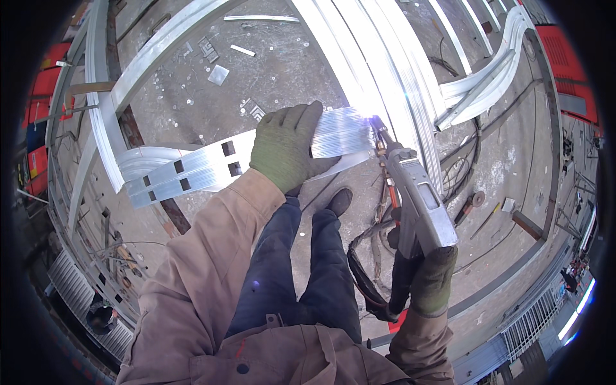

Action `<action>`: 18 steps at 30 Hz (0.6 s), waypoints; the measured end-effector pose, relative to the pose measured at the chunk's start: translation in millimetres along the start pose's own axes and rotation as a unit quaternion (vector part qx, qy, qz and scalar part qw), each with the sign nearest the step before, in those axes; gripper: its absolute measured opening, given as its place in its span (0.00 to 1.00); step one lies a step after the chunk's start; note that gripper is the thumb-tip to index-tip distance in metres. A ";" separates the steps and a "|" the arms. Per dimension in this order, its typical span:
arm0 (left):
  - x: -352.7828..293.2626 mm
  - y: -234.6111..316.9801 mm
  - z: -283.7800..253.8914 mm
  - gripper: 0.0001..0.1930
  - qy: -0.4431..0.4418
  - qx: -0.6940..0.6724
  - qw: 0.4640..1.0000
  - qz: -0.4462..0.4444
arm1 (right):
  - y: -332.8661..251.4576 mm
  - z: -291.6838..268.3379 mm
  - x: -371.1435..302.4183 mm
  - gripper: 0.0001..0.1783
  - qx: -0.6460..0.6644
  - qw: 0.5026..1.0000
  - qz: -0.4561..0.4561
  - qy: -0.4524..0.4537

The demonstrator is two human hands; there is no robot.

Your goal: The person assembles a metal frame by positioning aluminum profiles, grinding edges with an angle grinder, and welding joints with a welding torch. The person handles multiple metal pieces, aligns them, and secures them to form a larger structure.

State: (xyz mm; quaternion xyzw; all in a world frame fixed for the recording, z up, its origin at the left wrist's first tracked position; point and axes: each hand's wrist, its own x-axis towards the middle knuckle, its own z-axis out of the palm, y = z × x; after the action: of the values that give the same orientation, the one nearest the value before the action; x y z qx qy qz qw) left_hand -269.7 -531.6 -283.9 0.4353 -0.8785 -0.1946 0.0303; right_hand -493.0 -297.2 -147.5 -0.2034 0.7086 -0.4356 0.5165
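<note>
My left hand [285,146], in a green work glove, grips a flat, ribbed aluminium bar [205,164] with square holes along its left part. Its right end meets the side of a wide, bright aluminium beam [385,58]. In my right hand [431,282], also gloved, is a welding gun [420,202] with a silver body, pointing up and left at that joint. A bright bluish-white spark glows at the gun's tip. Glare washes out the beam's surface close to it. The fingers of the right hand are partly hidden behind the gun's handle.
A black cable [369,276] loops below the gun. Curved aluminium rails [494,86] lie at the far right, and a long frame rail [170,48] runs at the far left. Metal scraps, such as a square plate [218,75], litter the floor. Red machines [568,70] stand at the edges.
</note>
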 end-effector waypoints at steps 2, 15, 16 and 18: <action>-0.5 0.2 1.3 0.58 0.004 -0.004 1.000 0.002 | -0.9 0.8 -1.2 0.56 0.008 1.000 -0.006 0.002; -1.3 -2.1 3.6 0.58 0.021 0.001 1.000 0.015 | -3.6 -0.2 -8.1 0.27 -0.105 0.994 -0.030 0.005; -1.3 -1.8 3.4 0.58 0.020 0.000 1.000 0.014 | -4.9 0.7 -7.9 0.26 -0.109 0.993 -0.039 0.006; -1.0 -0.8 2.3 0.58 0.016 -0.002 1.000 0.011 | -4.8 -0.6 -8.8 0.26 -0.120 0.992 -0.039 0.002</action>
State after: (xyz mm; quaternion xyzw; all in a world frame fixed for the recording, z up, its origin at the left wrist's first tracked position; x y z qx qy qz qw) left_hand -269.0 -530.6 -286.3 0.4287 -0.8821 -0.1892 0.0479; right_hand -491.0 -293.0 -138.6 -0.2908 0.7479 -0.3681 0.4696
